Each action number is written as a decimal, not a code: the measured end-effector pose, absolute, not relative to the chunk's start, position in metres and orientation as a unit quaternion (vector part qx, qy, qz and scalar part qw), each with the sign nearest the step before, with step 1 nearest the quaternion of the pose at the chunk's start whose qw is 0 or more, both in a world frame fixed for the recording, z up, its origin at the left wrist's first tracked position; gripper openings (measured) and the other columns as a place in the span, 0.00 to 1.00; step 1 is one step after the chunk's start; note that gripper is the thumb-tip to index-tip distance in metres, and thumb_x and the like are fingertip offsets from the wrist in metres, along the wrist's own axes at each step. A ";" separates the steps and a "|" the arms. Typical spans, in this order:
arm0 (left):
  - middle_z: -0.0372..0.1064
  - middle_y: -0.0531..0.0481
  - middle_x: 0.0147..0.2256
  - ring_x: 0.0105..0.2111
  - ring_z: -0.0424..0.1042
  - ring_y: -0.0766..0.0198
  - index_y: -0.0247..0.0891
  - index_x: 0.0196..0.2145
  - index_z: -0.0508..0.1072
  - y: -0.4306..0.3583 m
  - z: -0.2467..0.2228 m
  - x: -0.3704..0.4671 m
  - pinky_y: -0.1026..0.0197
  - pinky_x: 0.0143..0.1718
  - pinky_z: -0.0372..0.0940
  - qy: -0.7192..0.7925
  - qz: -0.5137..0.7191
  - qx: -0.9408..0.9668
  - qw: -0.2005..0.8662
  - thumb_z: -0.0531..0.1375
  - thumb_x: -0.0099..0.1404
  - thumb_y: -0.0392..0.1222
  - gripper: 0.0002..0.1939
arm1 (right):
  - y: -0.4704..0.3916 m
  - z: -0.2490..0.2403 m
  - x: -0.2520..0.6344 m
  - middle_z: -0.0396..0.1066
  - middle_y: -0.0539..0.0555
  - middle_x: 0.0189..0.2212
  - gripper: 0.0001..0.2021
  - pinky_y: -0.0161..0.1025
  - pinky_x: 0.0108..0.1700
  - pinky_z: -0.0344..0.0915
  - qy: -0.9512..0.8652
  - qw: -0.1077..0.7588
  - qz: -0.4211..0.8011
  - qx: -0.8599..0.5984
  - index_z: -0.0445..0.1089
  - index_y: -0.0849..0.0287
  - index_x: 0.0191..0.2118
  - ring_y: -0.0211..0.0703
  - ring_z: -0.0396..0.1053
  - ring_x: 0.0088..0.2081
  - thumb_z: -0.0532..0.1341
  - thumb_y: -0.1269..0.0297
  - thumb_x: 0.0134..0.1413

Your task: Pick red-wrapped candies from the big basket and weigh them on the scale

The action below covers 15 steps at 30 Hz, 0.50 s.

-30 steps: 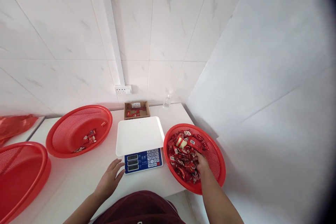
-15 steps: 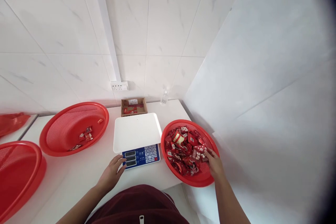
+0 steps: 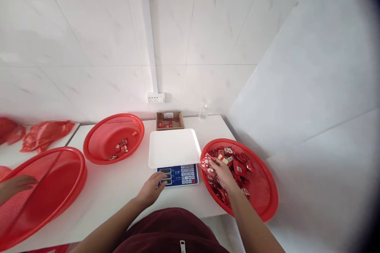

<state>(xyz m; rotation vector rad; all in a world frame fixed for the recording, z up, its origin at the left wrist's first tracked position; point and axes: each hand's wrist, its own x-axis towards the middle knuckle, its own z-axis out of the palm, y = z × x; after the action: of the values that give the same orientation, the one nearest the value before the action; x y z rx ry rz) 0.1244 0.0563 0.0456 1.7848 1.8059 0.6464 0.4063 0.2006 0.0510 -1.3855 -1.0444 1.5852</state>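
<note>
My right hand (image 3: pixel 221 170) is closed on a red packet with white dots (image 3: pixel 207 164), at the left rim of a red plastic basket (image 3: pixel 264 197). Small red-wrapped packets (image 3: pixel 239 168) lie heaped inside that basket. My left hand (image 3: pixel 152 186) lies with fingers apart, its fingertips at the display side of a digital scale (image 3: pixel 175 176) with a blue keypad. The scale's white weighing tray (image 3: pixel 174 148) has nothing on it. Between tray and basket the dotted packet hangs near the tray's right corner.
Behind the scale stands a cardboard box (image 3: pixel 170 121) with red packets, and a clear plastic bottle (image 3: pixel 203 112). A red basket (image 3: pixel 99 142) holds a few packets. Another person's hand (image 3: pixel 19 185) reaches over a further red basket (image 3: pixel 80 182). Red plastic bags (image 3: pixel 47 134) lie far left.
My right hand has carried the dotted packet from the basket's right side to its left rim. The view has swung left, and another person's hand has appeared. My left hand stays by the scale.
</note>
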 end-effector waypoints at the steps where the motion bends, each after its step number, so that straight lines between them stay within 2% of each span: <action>1: 0.72 0.47 0.47 0.49 0.70 0.59 0.42 0.44 0.73 0.055 0.047 0.124 0.54 0.53 0.65 0.667 0.238 0.655 0.264 0.53 0.65 0.43 0.14 | 0.202 0.054 0.385 0.76 0.53 0.30 0.20 0.38 0.30 0.69 -0.414 0.366 0.647 -0.525 0.73 0.59 0.38 0.42 0.73 0.29 0.68 0.53 0.38; 5: 0.72 0.47 0.47 0.49 0.70 0.59 0.42 0.44 0.72 0.050 0.051 0.119 0.54 0.52 0.65 0.677 0.246 0.638 0.273 0.52 0.65 0.43 0.13 | 0.211 0.063 0.327 0.76 0.52 0.32 0.26 0.37 0.30 0.68 -0.443 0.360 0.657 -0.492 0.71 0.58 0.46 0.41 0.72 0.30 0.67 0.54 0.38; 7: 0.72 0.47 0.47 0.48 0.70 0.59 0.43 0.44 0.72 0.047 0.051 0.115 0.53 0.52 0.65 0.681 0.252 0.630 0.273 0.52 0.65 0.44 0.13 | 0.213 0.063 0.324 0.76 0.53 0.32 0.25 0.37 0.29 0.66 -0.460 0.359 0.629 -0.513 0.71 0.59 0.45 0.42 0.72 0.30 0.66 0.55 0.38; 11: 0.73 0.47 0.46 0.48 0.71 0.58 0.43 0.43 0.72 0.037 0.043 0.106 0.53 0.51 0.66 0.689 0.261 0.621 0.268 0.52 0.64 0.44 0.13 | 0.209 0.053 0.367 0.75 0.55 0.32 0.18 0.38 0.31 0.66 -0.509 0.345 0.569 -0.545 0.71 0.58 0.39 0.45 0.72 0.33 0.61 0.53 0.43; 15: 0.74 0.48 0.44 0.46 0.72 0.58 0.44 0.42 0.73 0.029 0.031 0.100 0.53 0.50 0.67 0.699 0.270 0.613 0.250 0.51 0.64 0.46 0.14 | 0.203 0.035 0.444 0.74 0.54 0.28 0.13 0.42 0.36 0.66 -0.608 0.246 0.455 -0.602 0.71 0.57 0.32 0.47 0.72 0.33 0.56 0.54 0.47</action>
<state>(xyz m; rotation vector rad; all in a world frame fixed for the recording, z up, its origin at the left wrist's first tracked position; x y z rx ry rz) 0.0996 0.0293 0.0306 1.6705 1.9028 0.7365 0.4439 0.2025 0.0346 -1.6435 -1.6598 1.2409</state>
